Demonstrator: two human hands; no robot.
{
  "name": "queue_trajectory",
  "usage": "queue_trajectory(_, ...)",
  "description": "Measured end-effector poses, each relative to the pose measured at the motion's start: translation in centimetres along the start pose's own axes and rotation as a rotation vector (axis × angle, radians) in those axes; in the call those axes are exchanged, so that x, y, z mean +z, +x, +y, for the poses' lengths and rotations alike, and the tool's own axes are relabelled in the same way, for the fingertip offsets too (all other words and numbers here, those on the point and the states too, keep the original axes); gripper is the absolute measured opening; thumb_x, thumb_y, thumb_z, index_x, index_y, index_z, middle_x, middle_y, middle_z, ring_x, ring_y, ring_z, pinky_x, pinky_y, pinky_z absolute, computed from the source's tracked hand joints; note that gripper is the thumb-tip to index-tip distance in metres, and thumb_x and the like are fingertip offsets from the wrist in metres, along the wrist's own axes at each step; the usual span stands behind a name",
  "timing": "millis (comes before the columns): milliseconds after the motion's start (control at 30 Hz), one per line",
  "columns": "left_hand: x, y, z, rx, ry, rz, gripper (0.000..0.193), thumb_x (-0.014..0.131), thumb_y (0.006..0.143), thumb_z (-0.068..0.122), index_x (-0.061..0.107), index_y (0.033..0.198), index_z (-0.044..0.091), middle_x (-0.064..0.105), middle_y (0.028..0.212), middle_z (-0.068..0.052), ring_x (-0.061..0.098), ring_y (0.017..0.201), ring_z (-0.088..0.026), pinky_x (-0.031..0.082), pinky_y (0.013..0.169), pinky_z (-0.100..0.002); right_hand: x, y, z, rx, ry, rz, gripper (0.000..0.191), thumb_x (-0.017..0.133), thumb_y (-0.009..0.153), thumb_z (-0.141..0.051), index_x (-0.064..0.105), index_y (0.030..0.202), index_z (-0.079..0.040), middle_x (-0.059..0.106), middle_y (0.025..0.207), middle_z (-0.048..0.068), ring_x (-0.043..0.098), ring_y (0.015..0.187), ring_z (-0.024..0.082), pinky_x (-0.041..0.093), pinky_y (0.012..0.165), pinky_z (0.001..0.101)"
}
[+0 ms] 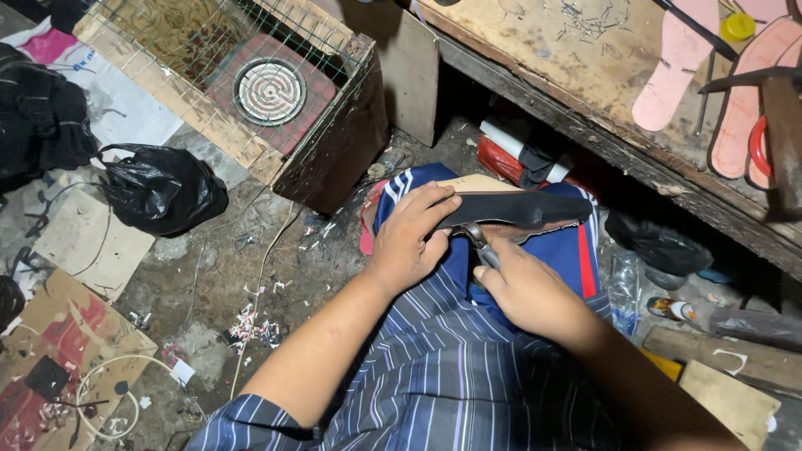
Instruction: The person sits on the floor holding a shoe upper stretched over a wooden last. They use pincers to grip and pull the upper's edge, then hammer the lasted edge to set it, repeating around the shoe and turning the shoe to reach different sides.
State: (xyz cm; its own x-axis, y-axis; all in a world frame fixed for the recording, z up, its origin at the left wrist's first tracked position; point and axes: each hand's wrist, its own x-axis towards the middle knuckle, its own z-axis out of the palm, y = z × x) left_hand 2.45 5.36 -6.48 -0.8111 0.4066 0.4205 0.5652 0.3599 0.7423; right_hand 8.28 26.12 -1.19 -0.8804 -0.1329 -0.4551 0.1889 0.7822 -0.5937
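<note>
Holding a black shoe (518,209) on the lap, the left hand (411,240) wrapped its fingers over the back end of it. The shoe lay on its side across the blue pants (576,250), and its tan sole faced up and away. The right hand (528,288) was closed tight around metal pliers (480,242). The tip of the pliers touched the bottom edge of the shoe, just beside the left thumb. Both arms came out of a blue striped shirt (443,376).

Past the knees, a wooden counter (568,67) ran across the top right. Pink soles (685,63) lay on it, and a hammer (781,125) stuck out over its edge. Little nails (585,21) were spread on the wood.

To the left stood a wooden box (334,142) with wire mesh on top and a round heater coil (269,90) inside. A black bag (163,188) sat on the dirty floor (217,276) near it. Bits of cardboard (75,334) and scraps lay around. A small bottle (672,309) and a clear plastic bottle (624,292) were on the floor to the right, near some wood blocks (727,401).
</note>
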Motion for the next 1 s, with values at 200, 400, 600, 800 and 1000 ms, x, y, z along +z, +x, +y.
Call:
queue_trajectory(200, 0.1, -0.1, -0.1, 0.03, 0.066, 0.025, 0.047, 0.067, 0.079, 0.004, 0.068, 0.126, 0.006, 0.064, 0.135, -0.011, 0.057, 0.133, -0.036, 0.047, 0.113, -0.044, 1.3, -0.1, 0.7, -0.028, -0.067, 0.062, 0.044, 0.056, 0.094, -0.027, 0.053, 0.13, -0.001, 0.064, 0.124, 0.025, 0.06, 0.118, 0.042, 0.046, 0.099, 0.0481)
queue_trajectory(400, 0.4, 0.0, 0.0, 0.004, 0.078, -0.017, 0.047, 0.067, 0.077, 0.006, 0.068, 0.124, 0.007, 0.064, 0.134, -0.011, 0.058, 0.132, -0.035, 0.048, 0.111, -0.042, 3.7, 0.0, 2.3, -0.022, -0.155, 0.101, 0.035, 0.053, 0.096, -0.024, 0.053, 0.119, 0.002, 0.069, 0.099, 0.029, 0.066, 0.096, 0.047, 0.051, 0.085, 0.0539)
queue_trajectory(600, -0.3, 0.5, -0.1, -0.033, 0.035, -0.069, 0.054, 0.066, 0.08, 0.008, 0.062, 0.134, 0.007, 0.06, 0.143, -0.013, 0.055, 0.137, -0.037, 0.046, 0.115, -0.044, 4.1, 2.0, 2.9, 0.038, -0.173, 0.025, 0.035, 0.053, 0.097, -0.026, 0.051, 0.116, 0.003, 0.07, 0.091, 0.028, 0.068, 0.09, 0.047, 0.052, 0.083, 0.0544)
queue_trajectory(800, -0.2, 1.8, -1.3, 0.021, 0.024, -0.188, 0.061, 0.068, 0.083, 0.023, 0.055, 0.138, 0.001, 0.052, 0.149, -0.021, 0.05, 0.135, -0.044, 0.041, 0.113, -0.049, 4.0, 2.8, 2.5, 0.02, -0.183, 0.039, 0.034, 0.054, 0.096, -0.025, 0.053, 0.112, 0.005, 0.069, 0.087, 0.029, 0.068, 0.087, 0.047, 0.053, 0.082, 0.0536)
queue_trajectory(1000, 1.7, 3.3, -1.4, -0.098, 0.173, -0.334, 0.054, 0.062, 0.098, 0.032, 0.052, 0.145, 0.009, 0.047, 0.153, -0.023, 0.051, 0.128, -0.046, 0.043, 0.108, -0.05, 3.0, 2.7, 2.1, 0.12, -0.222, 0.0, 0.031, 0.057, 0.092, -0.021, 0.054, 0.111, 0.004, 0.07, 0.091, 0.027, 0.068, 0.092, 0.045, 0.052, 0.087, 0.0538)
